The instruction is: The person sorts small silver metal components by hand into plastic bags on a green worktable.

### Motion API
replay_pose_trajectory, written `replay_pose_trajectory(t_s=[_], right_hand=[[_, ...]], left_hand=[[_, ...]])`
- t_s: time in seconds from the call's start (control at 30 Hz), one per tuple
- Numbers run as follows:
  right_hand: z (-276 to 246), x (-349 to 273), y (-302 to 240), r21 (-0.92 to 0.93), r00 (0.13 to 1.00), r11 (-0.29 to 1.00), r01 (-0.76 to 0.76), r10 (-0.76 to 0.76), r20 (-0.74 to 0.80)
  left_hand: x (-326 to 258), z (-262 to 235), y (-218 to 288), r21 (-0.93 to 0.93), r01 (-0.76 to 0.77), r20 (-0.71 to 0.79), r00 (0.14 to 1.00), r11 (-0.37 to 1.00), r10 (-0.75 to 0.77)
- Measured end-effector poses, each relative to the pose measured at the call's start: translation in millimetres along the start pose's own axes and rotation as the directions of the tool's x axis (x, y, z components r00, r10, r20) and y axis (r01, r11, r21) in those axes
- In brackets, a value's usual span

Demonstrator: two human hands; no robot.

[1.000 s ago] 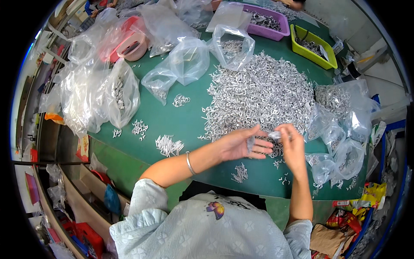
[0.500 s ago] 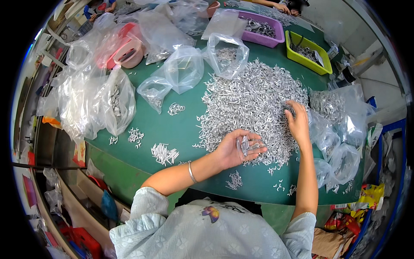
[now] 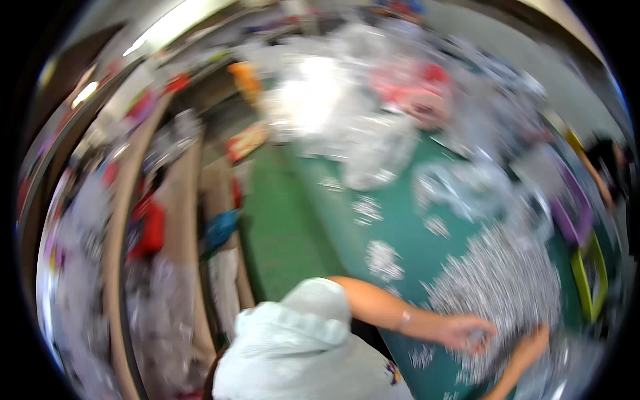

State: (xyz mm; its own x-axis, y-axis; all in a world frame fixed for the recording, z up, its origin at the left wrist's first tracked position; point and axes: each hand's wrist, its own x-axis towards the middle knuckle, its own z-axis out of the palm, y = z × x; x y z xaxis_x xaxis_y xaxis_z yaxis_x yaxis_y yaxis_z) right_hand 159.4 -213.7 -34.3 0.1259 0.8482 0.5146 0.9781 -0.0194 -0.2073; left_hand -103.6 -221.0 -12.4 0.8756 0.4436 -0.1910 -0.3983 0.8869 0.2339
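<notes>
The view is smeared by motion. My left hand (image 3: pixel 469 333) is palm up and cupped at the lower left side of a large pile of small silver metal pieces (image 3: pixel 497 287); a few such pieces lie in its palm. My right hand (image 3: pixel 532 345) reaches over the near right part of the pile. Its fingers are too blurred to show whether they grip anything. Under the pile is a green tabletop (image 3: pixel 420 257). A small separate heap of silver pieces (image 3: pixel 383 260) lies left of the pile, with other little heaps around it.
Clear plastic bags (image 3: pixel 380 150) crowd the table's far left, around a pink container (image 3: pixel 427 107). More clear bags (image 3: pixel 460 187) lie beyond the pile. A purple tray (image 3: pixel 572 197) and a yellow-green tray (image 3: pixel 589 280) stand right. Another person's arm (image 3: pixel 595 177) shows behind. Shelves (image 3: pixel 187 233) line the left.
The whole view has swung to the left, so the table and my hands now sit farther right and lower. My left hand stays cupped; my right hand remains over the pile, closer to it.
</notes>
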Motion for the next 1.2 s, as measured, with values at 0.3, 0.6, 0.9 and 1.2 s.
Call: replay_pose_trajectory(t_s=[0.3,0.6,0.9,1.2], right_hand=[[-47,8,-111,0.419,0.978,0.896,0.147,-0.196,0.076],[-27,-40,-233,0.738,0.759,0.638,0.220,-0.587,0.280],[-21,-111,-302,0.854,0.464,0.485,0.189,-0.810,0.358],[-8,-169,-336,0.861,0.157,0.497,0.105,-0.863,0.479]], left_hand=[[78,-48,-37,-0.093,-0.158,0.511,0.840,0.983,0.183],[-26,-14,-32,-0.002,-0.325,0.197,0.927,0.946,0.319],[-105,-19,-43,0.155,-0.432,0.064,0.902,0.889,0.427],[-155,-20,-58,0.213,-0.472,-0.001,0.875,0.855,0.483]])
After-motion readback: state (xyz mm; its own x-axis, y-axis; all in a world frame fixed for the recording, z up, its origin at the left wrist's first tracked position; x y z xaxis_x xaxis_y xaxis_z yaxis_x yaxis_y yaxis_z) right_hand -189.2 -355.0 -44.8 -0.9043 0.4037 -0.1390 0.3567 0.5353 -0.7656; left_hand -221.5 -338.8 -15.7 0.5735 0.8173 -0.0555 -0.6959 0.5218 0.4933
